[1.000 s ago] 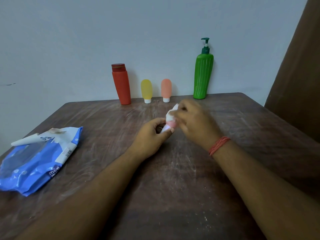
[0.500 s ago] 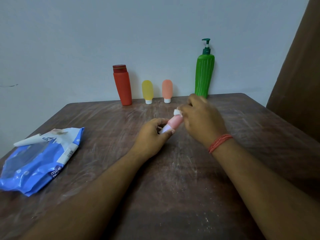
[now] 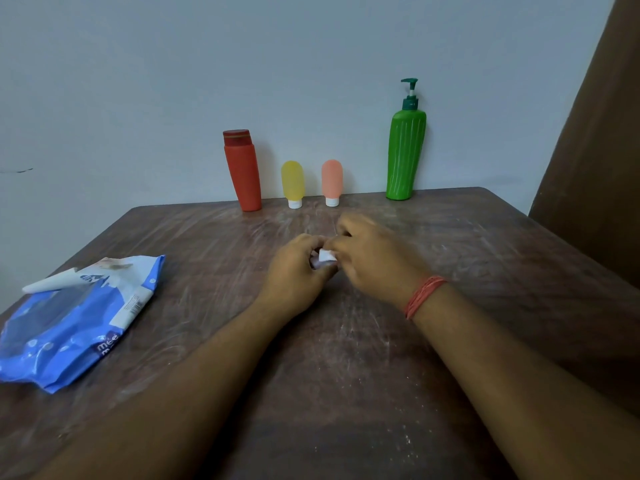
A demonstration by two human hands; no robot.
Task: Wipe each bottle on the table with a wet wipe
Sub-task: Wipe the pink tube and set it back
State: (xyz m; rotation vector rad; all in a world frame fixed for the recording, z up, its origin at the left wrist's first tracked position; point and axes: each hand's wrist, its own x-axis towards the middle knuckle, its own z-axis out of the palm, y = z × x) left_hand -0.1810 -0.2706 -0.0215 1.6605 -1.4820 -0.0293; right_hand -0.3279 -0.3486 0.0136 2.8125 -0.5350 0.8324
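Over the middle of the table, my left hand grips a small pink bottle. It is almost wholly hidden between my hands, with only a pale bit showing. My right hand pinches a white wet wipe pressed against that bottle, right next to my left fingers. Along the wall at the back stand a red bottle, a small yellow bottle, a small peach bottle and a tall green pump bottle, all upright.
A blue pack of wet wipes lies at the left edge of the brown table, its flap peeled open. A brown curtain hangs at the right behind the table's corner.
My right hand has drawn the wipe back along the pink bottle toward my left hand. The pink body that showed half a second ago is now covered.
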